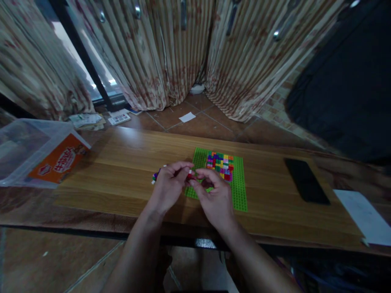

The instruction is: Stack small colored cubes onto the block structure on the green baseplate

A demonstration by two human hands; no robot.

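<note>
Two bare forearms lie nearest, extending toward twelve o'clock over a brown wood-grain table. The left hand pinches a small red plastic piece. The right hand curls its fingertips against or beside it — whether gripping, I cannot tell — presumably for fine control. At two o'clock, multicoloured plastic bricks sit on a green studded plastic baseplate; loose coloured bricks, nine o'clock, seem placed for easy left-hand reach.

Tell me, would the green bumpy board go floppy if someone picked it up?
Probably only a bit bendy: the green studded baseplate looks thin and lies flat. The colorful bricks are packed closely on its studs, so they'd likely ride along. Most visible ones sit toward its far side, so that end might feel heavier.
</note>
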